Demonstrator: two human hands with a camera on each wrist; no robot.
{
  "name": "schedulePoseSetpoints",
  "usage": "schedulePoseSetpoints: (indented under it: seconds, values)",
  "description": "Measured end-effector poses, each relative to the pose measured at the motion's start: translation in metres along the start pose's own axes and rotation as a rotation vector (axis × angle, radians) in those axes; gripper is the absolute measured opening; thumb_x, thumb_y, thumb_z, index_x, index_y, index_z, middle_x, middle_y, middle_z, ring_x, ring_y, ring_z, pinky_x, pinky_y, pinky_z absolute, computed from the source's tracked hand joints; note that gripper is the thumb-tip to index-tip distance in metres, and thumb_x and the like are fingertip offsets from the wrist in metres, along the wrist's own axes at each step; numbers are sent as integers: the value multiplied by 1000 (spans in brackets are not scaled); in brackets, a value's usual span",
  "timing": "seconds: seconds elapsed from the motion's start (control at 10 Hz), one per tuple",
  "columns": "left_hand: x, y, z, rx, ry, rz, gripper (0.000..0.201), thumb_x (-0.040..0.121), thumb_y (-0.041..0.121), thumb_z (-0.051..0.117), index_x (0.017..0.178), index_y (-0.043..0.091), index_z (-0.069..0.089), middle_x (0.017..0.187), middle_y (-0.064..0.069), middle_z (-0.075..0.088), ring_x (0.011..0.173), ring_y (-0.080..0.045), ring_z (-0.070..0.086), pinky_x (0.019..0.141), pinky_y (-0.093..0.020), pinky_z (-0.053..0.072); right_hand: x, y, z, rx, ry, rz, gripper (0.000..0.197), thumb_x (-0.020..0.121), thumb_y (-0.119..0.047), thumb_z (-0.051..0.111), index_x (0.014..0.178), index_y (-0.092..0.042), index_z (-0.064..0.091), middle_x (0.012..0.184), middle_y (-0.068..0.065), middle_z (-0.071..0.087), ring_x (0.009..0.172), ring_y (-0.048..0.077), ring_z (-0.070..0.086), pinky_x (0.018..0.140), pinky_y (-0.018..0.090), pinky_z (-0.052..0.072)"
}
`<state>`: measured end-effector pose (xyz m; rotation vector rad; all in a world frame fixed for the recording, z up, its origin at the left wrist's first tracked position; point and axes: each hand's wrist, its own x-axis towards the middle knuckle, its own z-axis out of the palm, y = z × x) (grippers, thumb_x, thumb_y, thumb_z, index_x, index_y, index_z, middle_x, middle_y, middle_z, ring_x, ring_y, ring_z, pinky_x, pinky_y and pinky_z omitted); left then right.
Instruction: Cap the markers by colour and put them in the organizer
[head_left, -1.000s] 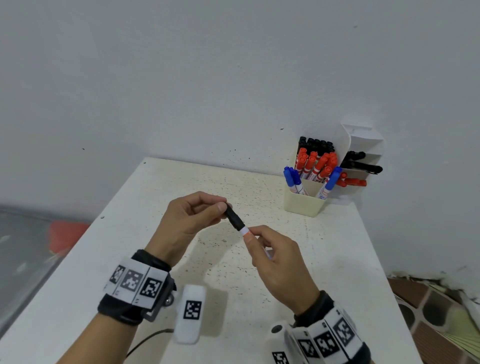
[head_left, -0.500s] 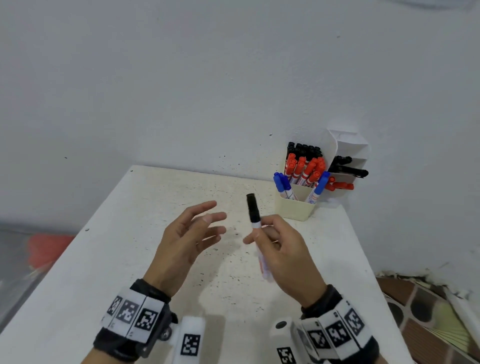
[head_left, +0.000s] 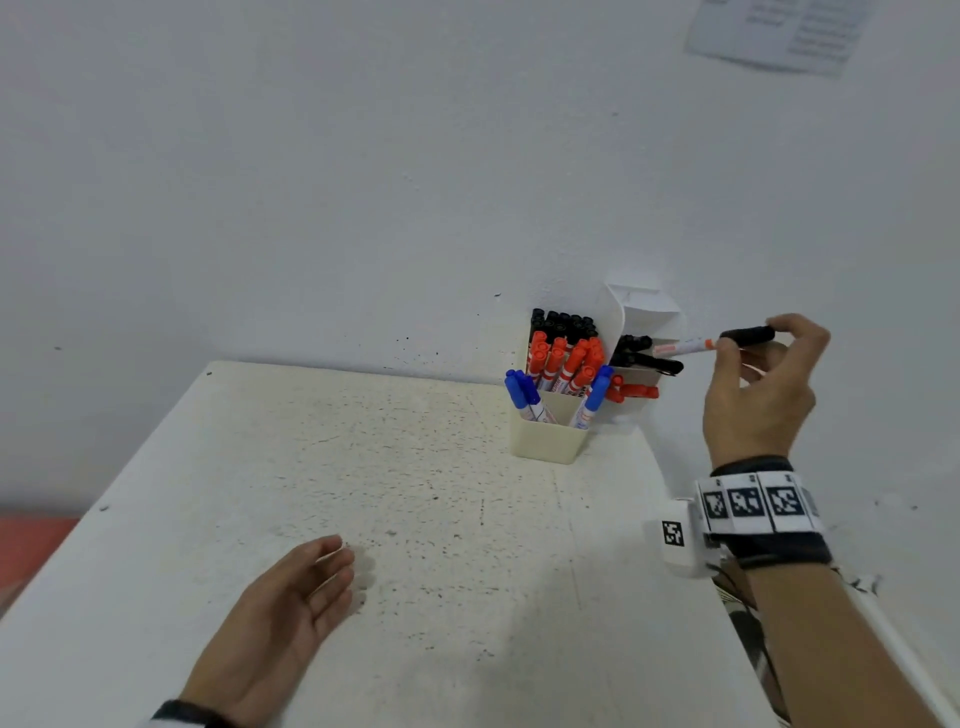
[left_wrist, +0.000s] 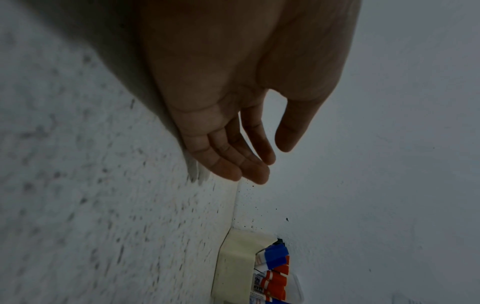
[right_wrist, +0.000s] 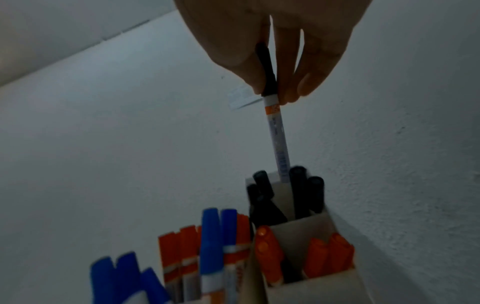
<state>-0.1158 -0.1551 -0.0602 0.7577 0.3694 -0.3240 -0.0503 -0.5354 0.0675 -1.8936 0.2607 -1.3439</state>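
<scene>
Now a capped black marker hangs at the organizer's black slot.

Largest first: the white counter (head_left: 363, 493) carries the organizer (head_left: 550, 441) against the wall, holding black, red and blue markers. Left hand (head_left: 280, 623) lies relaxed, fingers loose, grasping nothing, low over the counter. Right hand (head_left: 758, 384) pinches the marker (right_wrist: 275, 131) by its black cap, barrel end among the black markers (right_wrist: 301, 191) in the side compartment.

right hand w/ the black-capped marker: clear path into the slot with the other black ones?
Probably yes. The right hand pinches the black-capped marker by its cap, and the barrel end already sits among the black markers at that slot's opening. Nothing blocks it; the slot is crowded, though.
</scene>
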Motion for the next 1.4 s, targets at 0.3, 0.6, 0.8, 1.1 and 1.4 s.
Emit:
schedulePoseSetpoints:
  seconds: [0.3,0.6,0.8,1.1,1.4]
  values:
    - [5,-3,-4,71,65,15,37,96,14,47,74,8,77,76,-12,71,60,-16,70,57,-27,60,27,17,14,-64,31,-3,31,92,-19,53,119,-12,39,91,3,71,71,14,59,71,22,46]
    - [5,-5,-5,66,22,35,25,80,16,55,74,10,78,80,-14,71,64,-17,71,60,-27,60,17,23,11,-76,28,21,34,92,-23,57,118,-9,39,88,0,69,63,1,55,64,10,38]
    - [4,-5,-7,39,6,39,24,79,16,54,81,7,76,79,-14,70,64,-17,70,60,-27,60,13,50,30,-182,-47,14,24,94,-20,56,115,-12,48,97,10,71,83,26,65,75,34,49]
    - [5,-6,-8,36,15,47,30,83,14,51,71,12,78,77,-14,71,62,-16,70,58,-26,60,-4,79,49,-511,-271,42,42,103,-27,41,144,-18,43,107,24,62,106,38,48,85,43,46]
    - [8,-7,-9,34,87,43,40,93,11,46,69,12,78,74,-13,71,59,-16,70,56,-26,59,-19,69,51,-391,-436,198,67,100,-18,38,155,-20,-1,160,18,15,136,46,31,111,51,28]
